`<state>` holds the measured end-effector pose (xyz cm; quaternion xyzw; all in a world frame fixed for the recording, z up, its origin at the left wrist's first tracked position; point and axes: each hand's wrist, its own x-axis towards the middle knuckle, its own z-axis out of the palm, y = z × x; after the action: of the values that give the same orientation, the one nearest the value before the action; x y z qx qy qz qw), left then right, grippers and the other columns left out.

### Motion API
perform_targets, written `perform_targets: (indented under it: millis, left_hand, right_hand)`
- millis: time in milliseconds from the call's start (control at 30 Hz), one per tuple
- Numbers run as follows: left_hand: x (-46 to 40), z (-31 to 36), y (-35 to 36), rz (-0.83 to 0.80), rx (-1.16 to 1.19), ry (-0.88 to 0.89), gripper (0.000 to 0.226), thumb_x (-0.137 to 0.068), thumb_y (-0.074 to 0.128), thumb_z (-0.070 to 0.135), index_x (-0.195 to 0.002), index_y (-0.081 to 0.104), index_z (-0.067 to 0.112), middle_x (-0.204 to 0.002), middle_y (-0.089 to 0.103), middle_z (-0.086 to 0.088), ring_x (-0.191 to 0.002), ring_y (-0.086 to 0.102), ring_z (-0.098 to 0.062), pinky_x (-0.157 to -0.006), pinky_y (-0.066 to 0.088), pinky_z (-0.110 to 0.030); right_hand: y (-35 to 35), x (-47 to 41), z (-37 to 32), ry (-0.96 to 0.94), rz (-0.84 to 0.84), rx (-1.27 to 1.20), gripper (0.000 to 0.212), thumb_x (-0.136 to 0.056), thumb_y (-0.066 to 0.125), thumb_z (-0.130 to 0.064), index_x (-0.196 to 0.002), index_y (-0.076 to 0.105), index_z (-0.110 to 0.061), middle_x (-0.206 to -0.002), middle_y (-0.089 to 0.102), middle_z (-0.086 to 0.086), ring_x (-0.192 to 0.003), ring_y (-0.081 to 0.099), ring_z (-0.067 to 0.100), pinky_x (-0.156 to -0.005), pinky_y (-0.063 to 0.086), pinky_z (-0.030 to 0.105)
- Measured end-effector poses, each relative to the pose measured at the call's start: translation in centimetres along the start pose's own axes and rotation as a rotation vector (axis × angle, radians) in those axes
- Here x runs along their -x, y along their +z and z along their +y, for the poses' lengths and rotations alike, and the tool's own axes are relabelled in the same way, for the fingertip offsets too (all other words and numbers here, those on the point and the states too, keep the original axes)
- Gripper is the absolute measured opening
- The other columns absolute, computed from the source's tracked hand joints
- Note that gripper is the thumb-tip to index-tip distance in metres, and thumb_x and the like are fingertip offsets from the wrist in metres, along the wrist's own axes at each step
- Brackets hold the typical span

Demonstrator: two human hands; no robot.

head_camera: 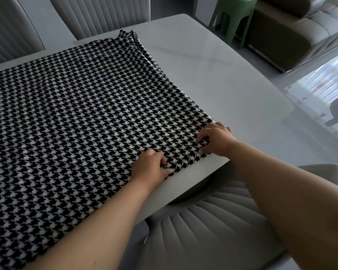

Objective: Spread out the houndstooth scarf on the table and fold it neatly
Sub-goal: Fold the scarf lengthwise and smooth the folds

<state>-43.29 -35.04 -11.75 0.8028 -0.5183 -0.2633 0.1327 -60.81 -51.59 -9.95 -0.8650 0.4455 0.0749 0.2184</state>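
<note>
The black-and-white houndstooth scarf [72,114] lies spread flat over the left part of the pale grey table [213,75], running off the left edge of view. Its far right corner is bunched in small folds. My left hand [150,168] pinches the scarf's near edge close to the table's front edge. My right hand [216,140] grips the scarf's near right corner, fingers curled into the cloth. Both forearms reach in from the lower right.
Grey ribbed chairs [98,14] stand behind the table, and another ribbed chair seat [213,227] sits below the front edge. A green stool [232,18] and a dark sofa [293,30] stand beyond the table's far right corner.
</note>
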Motion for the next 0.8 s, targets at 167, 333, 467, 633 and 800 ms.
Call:
perform_targets:
  millis: [167, 333, 467, 633, 800]
  left_hand:
    - [-0.4, 0.0, 0.3, 0.012, -0.007, 0.027, 0.014, -0.087, 0.064, 0.038, -0.085, 0.063, 0.024, -0.095, 0.051, 0.005, -0.097, 0.049, -0.016, -0.083, 0.046, -0.035]
    - [-0.8, -0.3, -0.7, -0.059, 0.223, -0.012, 0.013, -0.089, 0.065, 0.030, -0.083, 0.065, 0.018, -0.093, 0.055, 0.004, -0.085, 0.057, -0.017, -0.074, 0.048, -0.030]
    - [-1.1, -0.4, -1.8, -0.125, 0.354, -0.030, 0.012, -0.089, 0.066, 0.025, -0.081, 0.065, 0.017, -0.096, 0.061, -0.002, -0.085, 0.060, -0.019, -0.070, 0.047, -0.025]
    - [-1.0, 0.8, -3.6, -0.147, 0.426, -0.024, 0.017, -0.091, 0.064, 0.022, -0.084, 0.063, 0.007, -0.083, 0.056, 0.002, -0.072, 0.051, -0.012, -0.066, 0.043, -0.024]
    - [-1.0, 1.5, -5.1, -0.154, 0.367, 0.041, 0.016, -0.092, 0.061, 0.024, -0.081, 0.060, 0.013, -0.083, 0.054, 0.005, -0.070, 0.048, -0.010, -0.064, 0.040, -0.022]
  right_hand:
    - [1.0, -0.6, -0.5, -0.086, 0.034, 0.082, 0.027, -0.070, 0.076, -0.044, -0.094, 0.066, -0.037, -0.113, 0.053, -0.011, -0.117, 0.035, 0.016, -0.101, 0.022, 0.037]
    - [-0.1, -1.0, -0.5, -0.157, 0.031, 0.122, 0.006, -0.079, 0.070, -0.037, -0.083, 0.067, -0.035, -0.106, 0.056, -0.013, -0.112, 0.039, 0.014, -0.094, 0.023, 0.033]
    - [-1.9, -1.0, -1.0, -0.232, 0.011, 0.156, 0.005, -0.084, 0.065, -0.031, -0.083, 0.062, -0.035, -0.107, 0.056, -0.012, -0.114, 0.041, 0.013, -0.096, 0.024, 0.035]
    - [-4.0, -0.8, -1.8, -0.273, 0.045, 0.152, 0.011, -0.086, 0.061, -0.029, -0.081, 0.057, -0.037, -0.101, 0.055, -0.014, -0.108, 0.044, 0.011, -0.097, 0.025, 0.036]
    - [-6.0, -0.3, -2.2, -0.297, -0.014, 0.233, 0.009, -0.084, 0.064, -0.028, -0.079, 0.060, -0.034, -0.097, 0.057, -0.014, -0.103, 0.045, 0.009, -0.099, 0.024, 0.037]
